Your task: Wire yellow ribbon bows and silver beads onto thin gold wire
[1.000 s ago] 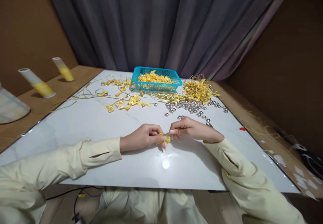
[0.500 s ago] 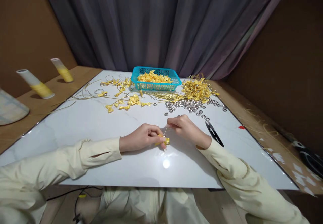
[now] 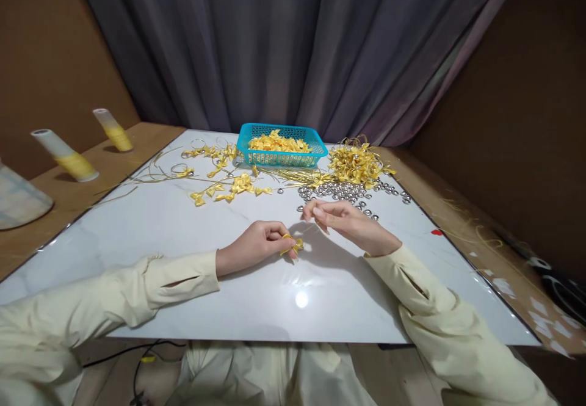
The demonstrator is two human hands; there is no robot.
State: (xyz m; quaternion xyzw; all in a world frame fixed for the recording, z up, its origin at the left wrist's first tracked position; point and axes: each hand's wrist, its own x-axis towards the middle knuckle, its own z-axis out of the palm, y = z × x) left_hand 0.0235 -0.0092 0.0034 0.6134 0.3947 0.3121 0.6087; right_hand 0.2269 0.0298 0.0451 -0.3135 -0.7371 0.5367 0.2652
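My left hand (image 3: 259,246) pinches a yellow ribbon bow (image 3: 297,246) just above the white tabletop, thumb over its left side. From the bow a thin cord (image 3: 307,229) runs up and right to the fingers of my right hand (image 3: 345,223). That hand is raised, its thumb and fingertips drawn together on the cord. Right behind it lie many small silver ring-like pieces (image 3: 343,191). The tips of my right fingers partly cover the cord's end.
At the back, a blue basket (image 3: 282,160) holds yellow bows. Beside it lie a heap of bows on cords (image 3: 354,165) and a few loose bows (image 3: 242,183). Yellow spools (image 3: 119,138) stand on the left, black scissors (image 3: 563,290) lie far right, and a red heart (image 3: 436,232) is nearer.
My right hand has moved right and slightly up, away from the bow, with the cord stretching between. The black thread snips are now hidden from view around my right wrist.
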